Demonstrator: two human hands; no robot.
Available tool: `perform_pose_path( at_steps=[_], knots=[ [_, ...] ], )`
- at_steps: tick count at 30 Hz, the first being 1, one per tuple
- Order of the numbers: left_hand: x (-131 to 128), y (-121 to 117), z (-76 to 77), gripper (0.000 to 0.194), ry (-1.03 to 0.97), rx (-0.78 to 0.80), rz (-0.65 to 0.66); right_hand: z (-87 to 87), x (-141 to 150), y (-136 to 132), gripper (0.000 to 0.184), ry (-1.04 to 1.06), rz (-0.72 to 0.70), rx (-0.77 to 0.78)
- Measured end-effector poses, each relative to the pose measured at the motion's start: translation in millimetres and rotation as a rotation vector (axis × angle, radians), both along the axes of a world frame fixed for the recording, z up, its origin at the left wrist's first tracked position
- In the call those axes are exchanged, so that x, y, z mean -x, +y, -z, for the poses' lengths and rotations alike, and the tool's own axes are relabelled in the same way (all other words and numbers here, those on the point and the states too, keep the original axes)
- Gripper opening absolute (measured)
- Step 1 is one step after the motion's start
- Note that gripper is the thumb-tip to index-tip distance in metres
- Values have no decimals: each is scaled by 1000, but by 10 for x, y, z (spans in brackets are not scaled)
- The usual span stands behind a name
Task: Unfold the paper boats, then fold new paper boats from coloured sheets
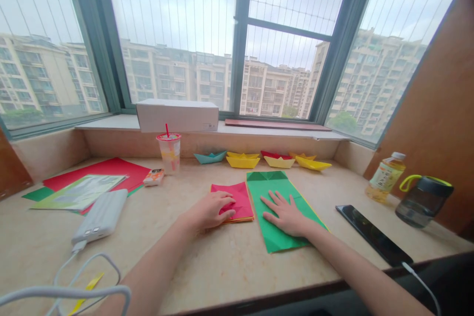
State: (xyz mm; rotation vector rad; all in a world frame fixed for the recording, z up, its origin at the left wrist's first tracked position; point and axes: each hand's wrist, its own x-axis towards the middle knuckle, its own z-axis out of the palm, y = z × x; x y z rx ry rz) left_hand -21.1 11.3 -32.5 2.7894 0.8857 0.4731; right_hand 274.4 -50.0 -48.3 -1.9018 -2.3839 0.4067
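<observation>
From the head camera, two bare arms reach out over a stone counter [192,269]. The left hand [209,210] sits on a folded pink paper [241,197], with its fingers close together and bent a bit. It may be pinching the paper, but I cannot tell. The right hand [285,215] lies flat on a folded green paper [276,233], with its fingers spread wide and holding nothing. The two papers lie just beside each other, right in front of the person. The green one has pointy flaps at the far end, and a thin yellow edge peeks out from under it.

A flat hand is a good way to press paper. Push down evenly, keep the edges lined up, and run along the crease to make the fold sharp.

Now let's count. Seven paper boats [242,162] sit near the wall: one blue-green, one red and five yellow, though the back ones are partly hidden. On the left lie one red sheet [96,174], one green sheet [39,195] and one booklet [79,192]. There is one cup [170,158] with one red straw, one power bank [99,217], one phone [374,234] and two bottles [385,177]. One white box [177,116] sits on the window ledge
</observation>
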Motion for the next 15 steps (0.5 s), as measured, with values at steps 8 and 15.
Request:
perform_pose_path(
  at_steps=[8, 15],
  knots=[
    [-6, 21, -3, 37, -13, -44, 46, -44, -54, 1, 74, 16, -30, 75],
    [-49, -44, -67, 36, -9, -103, 25, -456, -449, 463, 52, -19, 123, -272]
  ],
)
